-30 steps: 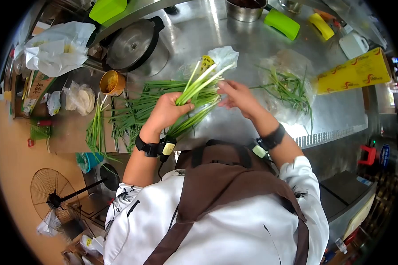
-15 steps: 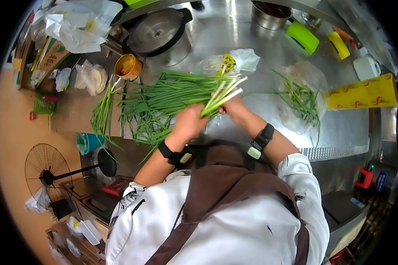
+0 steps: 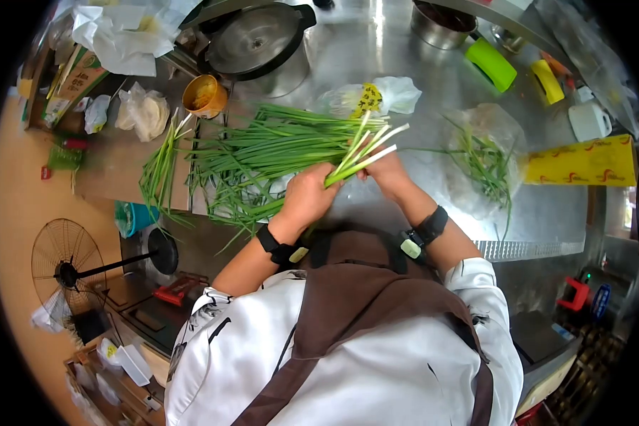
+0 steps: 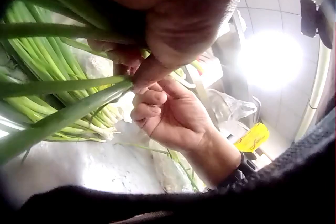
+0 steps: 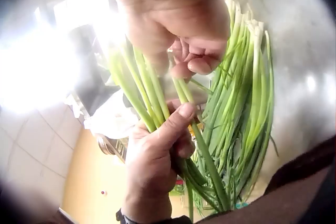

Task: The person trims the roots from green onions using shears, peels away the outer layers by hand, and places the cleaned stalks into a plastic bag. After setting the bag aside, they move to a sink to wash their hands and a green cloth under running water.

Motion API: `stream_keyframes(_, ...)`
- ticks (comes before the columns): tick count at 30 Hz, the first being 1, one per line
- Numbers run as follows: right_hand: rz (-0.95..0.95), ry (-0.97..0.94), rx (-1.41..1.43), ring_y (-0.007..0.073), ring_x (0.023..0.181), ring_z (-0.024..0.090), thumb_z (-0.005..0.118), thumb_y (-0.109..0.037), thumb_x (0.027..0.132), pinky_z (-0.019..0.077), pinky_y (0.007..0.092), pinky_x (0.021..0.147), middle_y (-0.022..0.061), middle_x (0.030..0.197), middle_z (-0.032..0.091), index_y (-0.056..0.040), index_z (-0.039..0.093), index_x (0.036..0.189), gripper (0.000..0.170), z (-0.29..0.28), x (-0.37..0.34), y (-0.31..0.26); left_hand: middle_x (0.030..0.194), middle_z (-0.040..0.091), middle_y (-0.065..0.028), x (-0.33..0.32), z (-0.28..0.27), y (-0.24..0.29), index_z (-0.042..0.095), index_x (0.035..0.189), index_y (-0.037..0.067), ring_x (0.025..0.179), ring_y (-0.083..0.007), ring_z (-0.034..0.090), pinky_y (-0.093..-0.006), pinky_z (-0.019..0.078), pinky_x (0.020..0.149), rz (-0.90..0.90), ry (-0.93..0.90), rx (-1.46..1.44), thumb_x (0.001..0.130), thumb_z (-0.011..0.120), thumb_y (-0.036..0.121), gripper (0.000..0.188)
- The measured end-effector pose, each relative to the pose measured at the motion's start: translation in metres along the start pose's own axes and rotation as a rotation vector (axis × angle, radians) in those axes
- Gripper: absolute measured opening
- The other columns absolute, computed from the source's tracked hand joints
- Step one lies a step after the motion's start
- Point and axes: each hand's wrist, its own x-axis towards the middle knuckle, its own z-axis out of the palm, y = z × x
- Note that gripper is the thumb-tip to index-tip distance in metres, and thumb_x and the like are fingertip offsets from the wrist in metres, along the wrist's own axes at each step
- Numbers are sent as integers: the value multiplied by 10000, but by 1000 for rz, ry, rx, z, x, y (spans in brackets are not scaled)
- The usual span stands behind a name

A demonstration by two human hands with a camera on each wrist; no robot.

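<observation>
My left hand [image 3: 309,193] grips a few green onions [image 3: 348,169], their white ends fanned toward the upper right. Close beside it, my right hand [image 3: 385,172] is at the white ends, partly behind them in the head view. Seen from the right wrist, the right fingers [image 5: 197,66] curl in and pinch one stalk, while the left thumb [image 5: 181,116] presses across the stalks lower down. A large pile of green onions [image 3: 270,145] lies on the steel table just beyond and left of the hands.
A smaller bunch of green onions [image 3: 165,167] lies at the left by an orange cup [image 3: 204,96]. On the right are a clear plastic bag [image 3: 500,124] with green trimmings and a yellow box [image 3: 582,162]. A lidded pot [image 3: 259,42] stands behind, near a white plastic bag [image 3: 399,95].
My right hand, earlier apart with its fingers spread, has come in to the white ends and pinches a stalk. The left hand has moved right with its green onions. The head view has shifted.
</observation>
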Motion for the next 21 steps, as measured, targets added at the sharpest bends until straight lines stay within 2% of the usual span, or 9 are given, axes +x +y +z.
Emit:
stream_keyframes(3, 5, -3, 9, 98, 518, 488, 564, -27, 820, 363, 234, 449, 26, 671, 557, -9, 600, 927, 115, 3, 0, -11, 781, 615, -159, -1, -2, -4, 618, 873, 42, 750, -364, 586, -430, 461, 640, 50, -8, -30, 755, 661, 178, 185)
stream_keyframes(5, -56, -64, -54, 100, 523, 492, 559, -19, 821, 375, 235, 454, 34, 691, 569, -13, 591, 932, 115, -5, 0, -7, 701, 593, -115, -3, -4, -12, 624, 912, 21, 608, -241, 565, -326, 444, 579, 76, -67, -43, 765, 682, 134, 194)
stream_keyframes(6, -113, -125, -121, 102, 529, 497, 554, -12, 823, 387, 235, 459, 43, 710, 581, -16, 582, 936, 117, -9, 0, -4, 701, 593, -115, -4, -8, -13, 624, 912, 21, 608, -241, 565, -326, 444, 579, 74, -67, -41, 765, 682, 134, 194)
stream_keyframes(7, -40, -160, -131, 95, 570, 509, 567, 18, 799, 405, 235, 490, 37, 745, 586, -19, 579, 1077, 281, -13, 0, -2, 681, 572, -68, -5, -13, -15, 624, 918, 16, 604, -178, 532, -300, 431, 571, -22, -144, -159, 780, 677, 134, 189)
stream_keyframes(9, -55, -215, -100, 89, 588, 509, 563, 12, 802, 410, 233, 512, 26, 766, 586, -35, 567, 1135, 337, -9, -2, -3, 661, 514, 33, -9, -25, -13, 626, 920, 7, 625, -53, 440, -240, 399, 564, -131, -242, -328, 813, 663, 124, 163)
stream_keyframes(11, 5, -336, -19, 76, 625, 500, 573, -18, 812, 420, 228, 575, -1, 826, 590, -83, 518, 1266, 463, -2, -10, -16, 666, 524, 29, -11, -39, -1, 625, 916, 10, 622, -57, 446, -238, 401, 570, -190, -306, -361, 811, 663, 119, 156)
stream_keyframes(15, 37, -548, -183, 64, 585, 465, 556, -17, 818, 391, 215, 528, -18, 715, 554, -84, 561, 1185, 373, 13, -2, -27, 694, 552, 20, -20, -45, -3, 625, 906, 22, 645, -60, 469, -234, 410, 604, -189, -452, -403, 815, 650, 92, 117)
stream_keyframes(19, 35, -584, -283, 93, 616, 528, 576, -36, 824, 446, 230, 563, 11, 782, 605, -48, 596, 1110, 287, 11, -1, -23, 727, 581, 18, -32, -48, -19, 623, 899, 18, 687, -61, 497, -232, 417, 638, -146, -487, -416, 831, 622, 70, 86)
stream_keyframes(21, -72, -432, -329, 99, 639, 550, 558, -11, 825, 462, 238, 564, 29, 801, 619, -34, 606, 1031, 213, 7, -2, -14, 769, 609, 6, -36, -54, -15, 618, 903, 7, 733, -63, 523, -228, 426, 679, -200, -505, -438, 845, 596, 55, 79)
